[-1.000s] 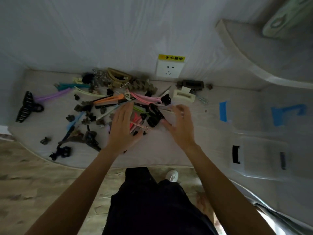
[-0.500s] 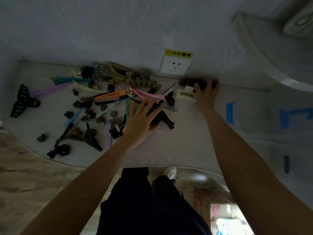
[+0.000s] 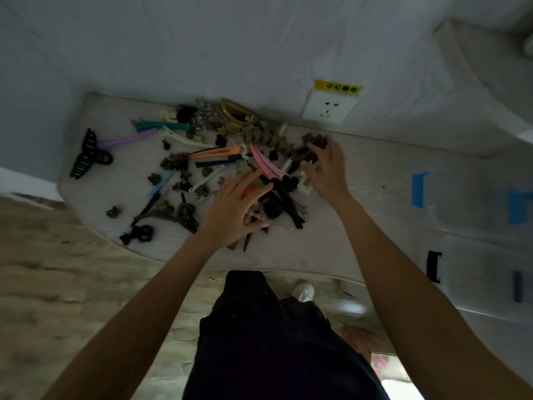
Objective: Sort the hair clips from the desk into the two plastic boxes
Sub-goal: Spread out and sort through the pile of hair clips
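A heap of hair clips (image 3: 219, 166) in several colours and sizes lies on the pale desk (image 3: 360, 180). My left hand (image 3: 236, 206) rests on the heap's near side with its fingers spread flat over pink and black clips. My right hand (image 3: 326, 166) is at the heap's right end, fingers and thumb curled round a dark brown claw clip (image 3: 313, 141). Two clear plastic boxes stand on the right, a farther one (image 3: 476, 197) marked with blue tape and a nearer one (image 3: 484, 272) with a black latch. The image is blurred.
A big black claw clip (image 3: 86, 154) lies apart at the far left, and small dark clips (image 3: 138, 233) sit near the desk's curved front edge. A wall socket (image 3: 328, 108) with a yellow label is behind the heap. My legs and the floor are below.
My right hand came back from the far clips near the wall, drawing a dark clip towards the heap. My left hand stayed flat on the pile. The view swung left.
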Demonstrator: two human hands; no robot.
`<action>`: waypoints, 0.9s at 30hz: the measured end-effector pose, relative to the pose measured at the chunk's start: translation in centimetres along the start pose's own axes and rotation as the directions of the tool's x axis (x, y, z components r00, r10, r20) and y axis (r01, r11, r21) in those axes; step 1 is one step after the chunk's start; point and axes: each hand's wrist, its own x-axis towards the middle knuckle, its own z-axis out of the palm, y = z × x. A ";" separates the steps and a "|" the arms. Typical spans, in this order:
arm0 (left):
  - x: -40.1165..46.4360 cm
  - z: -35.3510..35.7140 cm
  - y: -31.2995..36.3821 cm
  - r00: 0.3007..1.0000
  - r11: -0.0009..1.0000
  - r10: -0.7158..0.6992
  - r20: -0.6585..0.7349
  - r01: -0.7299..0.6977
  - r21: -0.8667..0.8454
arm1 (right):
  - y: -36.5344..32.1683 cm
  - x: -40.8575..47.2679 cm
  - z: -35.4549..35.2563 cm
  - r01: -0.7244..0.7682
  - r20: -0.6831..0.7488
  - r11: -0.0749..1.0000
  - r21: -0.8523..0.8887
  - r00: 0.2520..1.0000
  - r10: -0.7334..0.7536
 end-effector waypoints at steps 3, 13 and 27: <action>-2.0 -2.1 -0.8 0.983 0.989 -0.136 -0.125 0.127 -0.079 | -1.3 -2.2 -0.5 0.078 -0.068 0.996 -0.040 0.994 -0.081; -10.6 -2.3 -6.0 0.445 0.519 -0.842 -0.305 0.822 -0.233 | -4.3 -11.3 5.6 0.368 0.194 0.851 -0.375 0.929 -0.316; -0.8 -0.4 -2.0 0.718 0.729 -0.679 -0.153 0.633 -0.261 | -3.7 -10.7 2.1 0.065 -0.068 0.968 -0.242 0.994 -0.084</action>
